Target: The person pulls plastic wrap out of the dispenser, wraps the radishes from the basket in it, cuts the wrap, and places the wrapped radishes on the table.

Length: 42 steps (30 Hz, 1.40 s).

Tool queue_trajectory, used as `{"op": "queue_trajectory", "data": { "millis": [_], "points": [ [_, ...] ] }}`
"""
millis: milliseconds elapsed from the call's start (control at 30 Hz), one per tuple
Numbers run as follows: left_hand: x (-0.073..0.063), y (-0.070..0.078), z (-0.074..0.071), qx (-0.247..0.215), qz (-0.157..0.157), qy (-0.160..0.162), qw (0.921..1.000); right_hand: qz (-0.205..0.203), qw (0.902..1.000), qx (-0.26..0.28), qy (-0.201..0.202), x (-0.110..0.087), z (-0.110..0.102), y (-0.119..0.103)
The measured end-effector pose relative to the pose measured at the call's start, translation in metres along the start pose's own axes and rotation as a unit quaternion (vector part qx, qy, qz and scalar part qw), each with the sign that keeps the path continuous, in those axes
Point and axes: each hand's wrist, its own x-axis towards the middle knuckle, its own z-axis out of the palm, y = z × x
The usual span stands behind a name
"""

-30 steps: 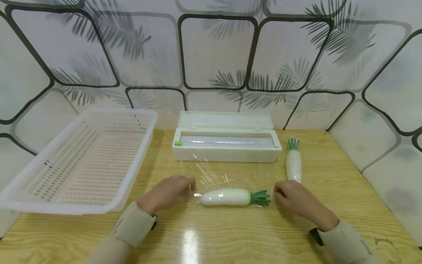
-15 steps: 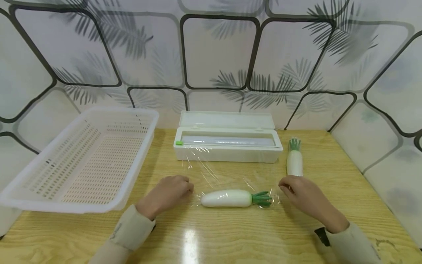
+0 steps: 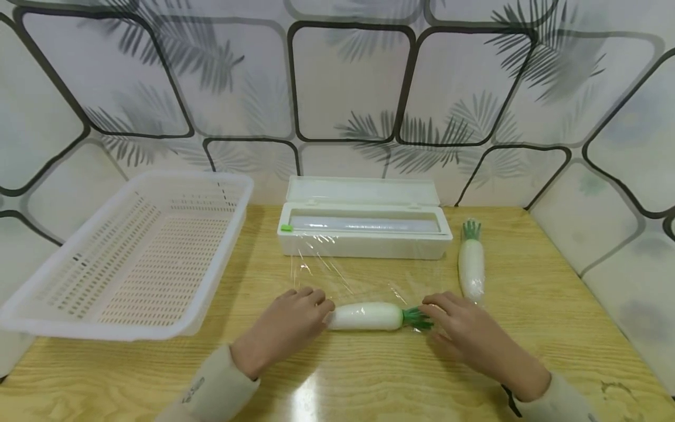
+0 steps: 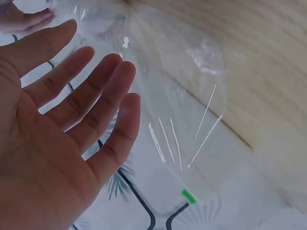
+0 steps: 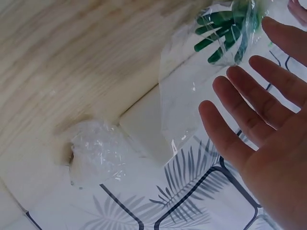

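Observation:
A white toy radish (image 3: 366, 316) with green leaves (image 5: 225, 33) lies sideways on the table. Clear cling film (image 3: 327, 272) covers it and runs back to a white dispenser box (image 3: 364, 248) whose lid stands up. My left hand (image 3: 287, 328) is at the radish's pointed left end, hiding the tip. At the leaf end is my right hand (image 3: 466, 331), partly over the leaves. Both wrist views show fingers loosely extended and spread, with nothing gripped by the left hand (image 4: 72, 120) or the right hand (image 5: 264, 124).
A second radish (image 3: 471, 264), with film bunched at its near end, lies behind my right hand. On the left stands a white perforated basket (image 3: 216, 275). A green slider (image 3: 286, 228) sits at the box's left front edge. Patterned walls enclose the wooden table (image 3: 390, 381).
Both hands have come inward to the radish's ends, and their fingers have loosened from the film's edges. The film lies over the radish; the box and basket have not moved.

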Motion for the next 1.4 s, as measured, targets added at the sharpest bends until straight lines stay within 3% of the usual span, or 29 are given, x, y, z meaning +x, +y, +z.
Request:
{"op": "queue_trajectory", "data": {
  "millis": [167, 333, 467, 767, 933, 1233, 1400],
  "points": [
    [0.0, 0.006, 0.007, 0.025, 0.003, -0.007, 0.9997, -0.006, 0.9996, -0.014, -0.025, 0.0, 0.006, -0.005],
    [0.001, 0.008, 0.01, 0.041, -0.001, -0.005, 0.9991, 0.012, 0.9986, -0.019, -0.048, 0.0, 0.007, -0.008],
    [0.004, 0.009, 0.009, 0.031, -0.004, -0.016, 0.9994, 0.026, 0.9971, -0.025, -0.066, 0.001, 0.006, -0.009],
    [0.011, -0.003, 0.009, -0.071, -0.037, -0.064, 0.9947, 0.039, 0.9946, -0.031, -0.091, 0.008, 0.005, -0.006],
    [0.014, -0.012, 0.009, -0.126, -0.027, -0.067, 0.9894, 0.04, 0.9947, -0.035, -0.087, 0.013, 0.008, -0.003],
    [0.021, -0.025, 0.009, -0.191, -0.048, -0.096, 0.9757, 0.037, 0.9951, -0.052, -0.075, 0.021, 0.015, 0.005],
    [0.024, -0.029, 0.008, -0.216, -0.067, -0.116, 0.967, 0.049, 0.9948, -0.023, -0.086, 0.023, 0.016, 0.011]
  ]
}}
